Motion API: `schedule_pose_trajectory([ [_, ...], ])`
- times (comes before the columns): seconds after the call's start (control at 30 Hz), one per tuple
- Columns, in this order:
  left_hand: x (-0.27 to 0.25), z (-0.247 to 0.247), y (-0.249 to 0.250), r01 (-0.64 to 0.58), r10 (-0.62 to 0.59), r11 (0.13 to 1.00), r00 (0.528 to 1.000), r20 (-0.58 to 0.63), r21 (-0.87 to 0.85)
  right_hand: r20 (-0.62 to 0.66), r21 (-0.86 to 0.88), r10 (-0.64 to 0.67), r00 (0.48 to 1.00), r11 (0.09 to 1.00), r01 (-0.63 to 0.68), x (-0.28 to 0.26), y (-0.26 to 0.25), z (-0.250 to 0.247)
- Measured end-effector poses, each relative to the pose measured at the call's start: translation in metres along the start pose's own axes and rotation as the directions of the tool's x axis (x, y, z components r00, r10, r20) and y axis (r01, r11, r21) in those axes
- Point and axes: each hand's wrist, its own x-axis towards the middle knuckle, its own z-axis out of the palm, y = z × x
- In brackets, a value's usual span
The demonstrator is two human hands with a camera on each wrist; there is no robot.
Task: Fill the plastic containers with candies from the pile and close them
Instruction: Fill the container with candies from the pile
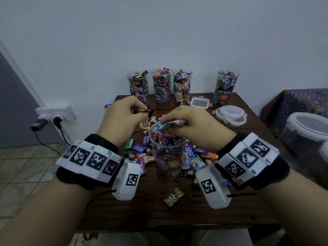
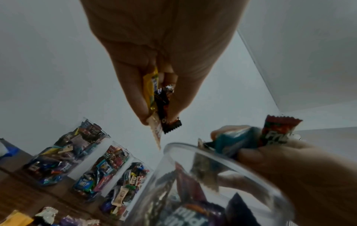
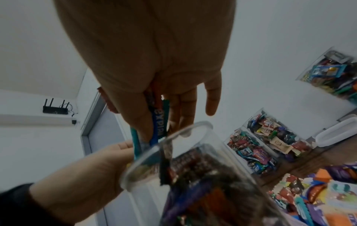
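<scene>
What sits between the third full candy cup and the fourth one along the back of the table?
Head view: a small rectangular clip-lid container stands on the table between the third cup and the fourth cup.

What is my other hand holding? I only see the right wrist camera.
Observer: Your left hand pinches a few wrapped candies, one yellow, one dark.
Operator: Are there lids somewhere?
Observer: Yes, round clear lids lie stacked at the far right of the table.
Operator: Is any candy away from the pile?
Observer: One green-yellow Fruit Plus candy lies alone, nearer you than the open container.
</scene>
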Motion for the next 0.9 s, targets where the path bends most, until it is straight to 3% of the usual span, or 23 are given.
schedule_pose_trajectory([
  [0.27, -0.002, 0.001, 0.0, 0.004, -0.004, 1.0, 1.0, -0.006, -0.009, 0.006, 0.007, 0.074, 0.997, 0.997, -0.074, 0.004, 0.008, 0.008],
  [0.43, 0.001, 0.0, 0.0, -0.003, 0.0, 0.995, 1.0, -0.028, -0.099, -0.149, 0.262, 0.191, 0.97, 0.954, -0.147, -0.009, 0.018, 0.014],
  [0.57, 0.0, -0.003, 0.01, -0.047, 0.041, 0.984, 0.998, -0.038, -0.173, -0.04, 0.408, 0.272, 0.961, 0.883, -0.233, -0.025, 0.031, 0.027],
  [0.7, -0.002, 0.002, 0.027, -0.078, 0.087, 0.962, 0.996, 0.022, -0.262, 0.078, 0.488, 0.282, 0.956, 0.826, -0.283, -0.031, 0.034, 0.044],
  [0.8, -0.004, 0.014, 0.033, -0.044, 0.085, 0.948, 0.99, 0.117, -0.315, 0.033, 0.571, 0.268, 0.963, 0.785, -0.239, -0.029, 0.037, 0.054],
  [0.9, -0.006, 0.027, 0.031, -0.047, 0.103, 0.966, 0.971, 0.214, -0.253, -0.002, 0.588, 0.267, 0.964, 0.78, -0.215, -0.027, 0.039, 0.058],
])
